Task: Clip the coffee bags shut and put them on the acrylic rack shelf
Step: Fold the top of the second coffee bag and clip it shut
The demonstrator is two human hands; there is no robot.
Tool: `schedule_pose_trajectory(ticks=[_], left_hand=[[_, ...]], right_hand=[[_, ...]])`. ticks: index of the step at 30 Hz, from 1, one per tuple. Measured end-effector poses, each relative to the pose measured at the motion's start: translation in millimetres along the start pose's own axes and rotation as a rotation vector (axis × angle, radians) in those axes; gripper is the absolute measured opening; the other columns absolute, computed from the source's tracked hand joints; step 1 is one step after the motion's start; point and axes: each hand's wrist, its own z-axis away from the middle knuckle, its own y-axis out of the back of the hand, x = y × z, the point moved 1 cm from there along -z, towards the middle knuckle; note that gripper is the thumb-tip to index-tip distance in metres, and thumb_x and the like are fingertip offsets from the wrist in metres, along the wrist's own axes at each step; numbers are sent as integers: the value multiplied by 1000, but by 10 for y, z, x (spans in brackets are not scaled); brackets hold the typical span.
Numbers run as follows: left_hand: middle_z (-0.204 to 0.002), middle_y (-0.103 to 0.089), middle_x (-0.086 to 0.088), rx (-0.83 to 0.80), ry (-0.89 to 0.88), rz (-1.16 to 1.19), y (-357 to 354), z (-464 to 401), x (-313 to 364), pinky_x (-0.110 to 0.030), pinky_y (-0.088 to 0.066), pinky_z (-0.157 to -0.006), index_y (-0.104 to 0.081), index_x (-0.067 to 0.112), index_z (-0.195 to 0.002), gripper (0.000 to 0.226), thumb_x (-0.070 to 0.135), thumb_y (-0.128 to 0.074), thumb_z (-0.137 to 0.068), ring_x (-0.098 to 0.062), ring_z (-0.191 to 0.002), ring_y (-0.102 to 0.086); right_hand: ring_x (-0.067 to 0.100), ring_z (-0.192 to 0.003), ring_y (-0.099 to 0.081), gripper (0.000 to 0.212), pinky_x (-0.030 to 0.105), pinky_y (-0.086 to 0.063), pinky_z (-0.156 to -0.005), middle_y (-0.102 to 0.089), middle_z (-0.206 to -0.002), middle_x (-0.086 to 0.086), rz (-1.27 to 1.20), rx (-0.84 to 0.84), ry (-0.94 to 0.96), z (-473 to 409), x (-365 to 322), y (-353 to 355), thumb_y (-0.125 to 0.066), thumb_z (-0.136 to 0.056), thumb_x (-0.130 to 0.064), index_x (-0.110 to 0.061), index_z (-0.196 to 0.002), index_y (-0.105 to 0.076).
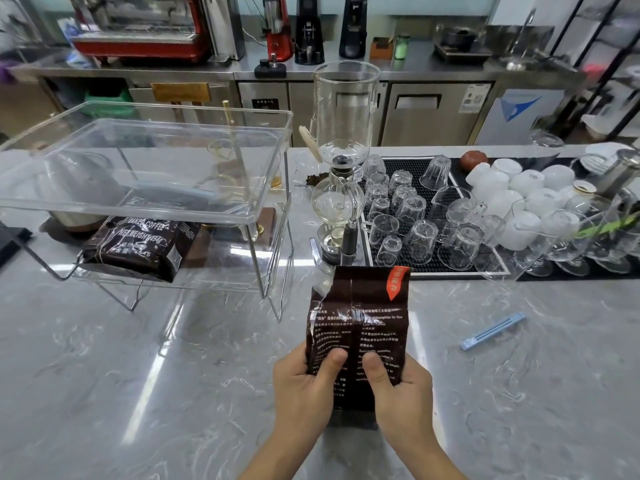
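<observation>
I hold a dark brown coffee bag [358,327] upright in front of me, both thumbs pressed on its printed back. My left hand [304,386] wraps the bag's lower left edge and my right hand [403,393] wraps the lower right, fingers curled behind it out of sight. The foil is glossy and creased, with white lettering and an orange tag at the top right corner; the top edge is flat and straight.

A pale blue plastic clip [493,331], long and narrow, lies on the counter to the right of the bag, well apart from it, with bare counter all round it.

To the left stands the clear acrylic rack [270,188], with thin wire legs. Its upper tray has smooth, see-through walls. A second bag [138,245], crumpled and shiny, lies on its side on the lower shelf, towards the left.

Behind my bag stands a glass siphon brewer [341,168], and right of it a black ribbed mat [429,268] holds upturned glasses and white cups.

The counter [173,393] is polished grey marble with white veins and bright glare streaks. Steel cabinets and coffee grinders line the back.
</observation>
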Motion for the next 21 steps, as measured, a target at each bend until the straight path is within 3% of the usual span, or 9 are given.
schedule_pose_trajectory(ticks=[4, 9, 13, 17, 21], left_hand=[[-58, -71, 11, 36, -16, -24, -15, -2, -15, -12, -48, -50, -68, 30, -62, 19, 44, -63, -73, 5, -53, -61], [-55, -65, 6, 126, -60, -44, -16, 34, 21, -19, -46, -45, -62, 17, -61, 58, 74, -58, -71, 2, -49, -55], [-48, -58, 20, 145, -165, -61, -4, 2, 179, -5, -38, -43, -58, 34, -54, 42, 69, -54, -77, 7, -44, -50], [-48, -60, 17, 152, -67, -70, 4, -30, 53, -7, -38, -42, -58, 33, -54, 46, 74, -52, -75, 6, -43, -51], [-49, -62, 13, 119, -44, -102, 13, -39, -7, -11, -41, -42, -59, 28, -53, 36, 56, -62, -75, 5, -44, -52]], right_hand=[[3, -73, -72, 41, 14, -54, -63, -77, -80, -12, 1, 15, 46, -1, -24, -25, -58, -72, -72, -36, -81, -74], [1, -70, -70, 40, 10, -52, -60, -75, -77, -14, 11, 41, 116, -20, -119, -38, -55, -76, -70, -34, -76, -73], [4, -70, -70, 30, 14, -54, -60, -74, -79, -9, 16, -1, 256, -88, -209, -57, -54, -85, -57, -32, -83, -72], [14, -61, -69, 51, 33, -57, -53, -72, -70, 3, 62, 10, 168, -108, -23, -105, -53, -84, -63, -15, -72, -69], [3, -59, -67, 44, 11, -49, -53, -72, -66, -12, 29, -20, 120, -133, -31, -84, -54, -79, -67, -26, -69, -70]])
